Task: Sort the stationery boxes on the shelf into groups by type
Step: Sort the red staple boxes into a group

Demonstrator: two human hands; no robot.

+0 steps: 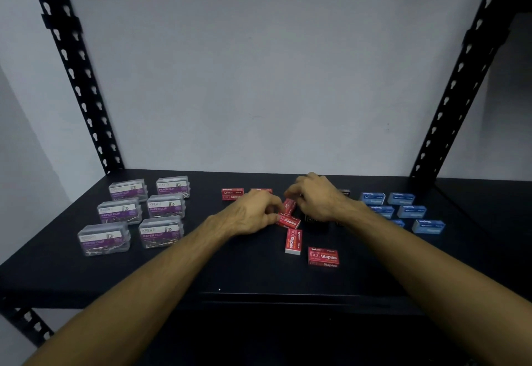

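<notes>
The shelf (86,273) carries three kinds of box at different stages of order. At the left, six clear paper-clip boxes (161,231) stand in two neat columns, labels facing forward; this group appears finished. At the right, blue boxes (411,211) lie in a similar block, one partly hidden behind the right forearm; this too looks settled.

The red staple boxes are the open item. Two red boxes (232,193) sit side by side at the back of the middle zone, squared to the shelf edge, apparently the start of a row. Four more lie loose and skewed in front of them.

The left hand (253,213) has its fingers curled, the tips pinching the near red box (288,220) at its left end. The right hand (319,198) reaches in from the other side, fingers bent downward, tips at the tilted red box (289,205) just behind; whether it has a firm grip cannot be told. Both boxes are touching or nearly so, which explains the two-handed approach.

Two further red boxes remain untouched: an upright one (293,241) standing on end, and a flat one (323,256) nearest the front edge.

Dark boxes (313,218) lie under and beside the right hand, hard to make out against the black shelf. Judgement: the work is well past halfway.
</notes>
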